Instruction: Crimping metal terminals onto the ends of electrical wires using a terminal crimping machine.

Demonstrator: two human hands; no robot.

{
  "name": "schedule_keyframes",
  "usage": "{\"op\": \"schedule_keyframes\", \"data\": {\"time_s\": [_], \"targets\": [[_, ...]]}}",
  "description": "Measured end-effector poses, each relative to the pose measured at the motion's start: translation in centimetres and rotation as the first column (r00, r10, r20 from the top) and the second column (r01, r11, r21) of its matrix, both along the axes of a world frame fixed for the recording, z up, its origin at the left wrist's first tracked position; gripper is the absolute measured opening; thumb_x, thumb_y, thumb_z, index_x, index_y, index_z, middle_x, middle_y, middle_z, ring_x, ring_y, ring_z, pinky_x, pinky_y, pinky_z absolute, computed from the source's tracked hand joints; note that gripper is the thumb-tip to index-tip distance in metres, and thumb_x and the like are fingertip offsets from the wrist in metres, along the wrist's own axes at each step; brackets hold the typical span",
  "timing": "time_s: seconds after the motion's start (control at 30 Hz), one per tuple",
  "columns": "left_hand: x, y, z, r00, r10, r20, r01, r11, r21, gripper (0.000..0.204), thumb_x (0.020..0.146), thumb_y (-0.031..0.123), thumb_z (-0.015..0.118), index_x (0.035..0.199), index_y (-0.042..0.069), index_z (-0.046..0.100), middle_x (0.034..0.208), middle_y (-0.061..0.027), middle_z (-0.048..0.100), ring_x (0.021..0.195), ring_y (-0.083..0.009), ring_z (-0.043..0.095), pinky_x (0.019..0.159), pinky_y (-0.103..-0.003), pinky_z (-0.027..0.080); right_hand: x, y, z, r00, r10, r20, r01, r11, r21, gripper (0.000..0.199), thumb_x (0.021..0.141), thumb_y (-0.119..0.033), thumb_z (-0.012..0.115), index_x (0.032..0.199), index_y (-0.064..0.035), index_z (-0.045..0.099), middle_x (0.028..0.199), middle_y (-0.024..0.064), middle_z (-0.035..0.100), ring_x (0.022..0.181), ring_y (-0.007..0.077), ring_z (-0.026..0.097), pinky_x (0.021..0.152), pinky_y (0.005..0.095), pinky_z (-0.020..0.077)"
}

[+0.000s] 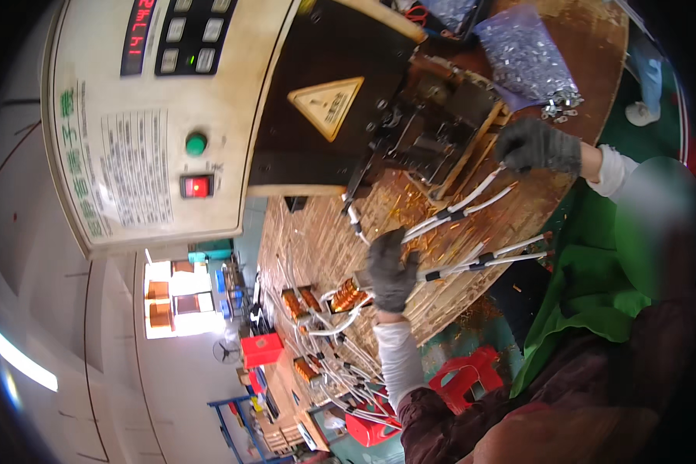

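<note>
Kinda cluttered shop tbh. There's a red plastic stool (483, 367) near us on the green floor (438, 340), plus someone's white shoe (640, 114) off to the right. Over on the far left: bright window (179, 300), fan (226, 352), red box (261, 349), and a lit tube light (25, 359) on the ceiling (31, 271).

Before a cream machine (232, 131) with a lit red switch (198, 186), the gloved left hand (392, 271) holds white wires (479, 190) while the gloved right hand (530, 147) pinches one end, near a bag of metal pieces (522, 50) on the worktop (599, 35).
</note>
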State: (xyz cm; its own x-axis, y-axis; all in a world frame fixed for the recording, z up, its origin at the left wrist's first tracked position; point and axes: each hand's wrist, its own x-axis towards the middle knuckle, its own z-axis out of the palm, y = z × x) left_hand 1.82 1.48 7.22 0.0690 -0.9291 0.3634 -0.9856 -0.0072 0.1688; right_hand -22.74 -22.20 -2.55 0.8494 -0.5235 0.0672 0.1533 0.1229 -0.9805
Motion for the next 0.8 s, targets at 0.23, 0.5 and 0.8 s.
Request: {"op": "schedule_keyframes", "data": {"time_s": [0.23,0.5,0.8], "targets": [[16.3,11.4,1.2,0.929,0.278,0.242,-0.36,0.828,0.43,0.088,0.058,0.019,0.073,0.135,0.011,0.031,0.115,-0.0219,0.05,0.105,-0.0381,0.051,0.089,-0.044,0.042,-0.1,-0.2,-0.1,0.997,0.024,-0.079,-0.021,0.999,0.034,0.016,0.074,-0.004,0.064,0.09,-0.0003,0.064,0.071,0.0037,0.061,0.056,0.011,0.058,0.053,0.0226,0.0504],[18.9,13.1,-1.5,0.883,0.413,0.224,-0.464,0.688,0.558,0.064,0.058,0.04,0.078,0.109,0.011,0.052,0.102,-0.0148,0.061,0.095,-0.0336,0.058,0.079,-0.042,0.047,0.1,0.0,-0.2,0.993,-0.043,-0.106,0.047,0.998,0.041,0.014,0.074,-0.001,0.064,0.088,-0.0006,0.064,0.07,0.005,0.062,0.053,0.0119,0.058,0.048,0.0241,0.0502],[16.3,14.2,0.3,0.839,0.421,0.344,-0.541,0.588,0.601,0.07,0.054,0.05,0.078,0.108,0.013,0.054,0.098,-0.0128,0.061,0.091,-0.0325,0.059,0.077,-0.043,0.047,2.1,-0.4,0.4,0.984,-0.027,-0.174,0.035,0.998,0.046,0.013,0.075,-0.002,0.064,0.088,0.0004,0.064,0.069,0.0042,0.061,0.056,0.0108,0.058,0.05,0.0232,0.0492]]}}
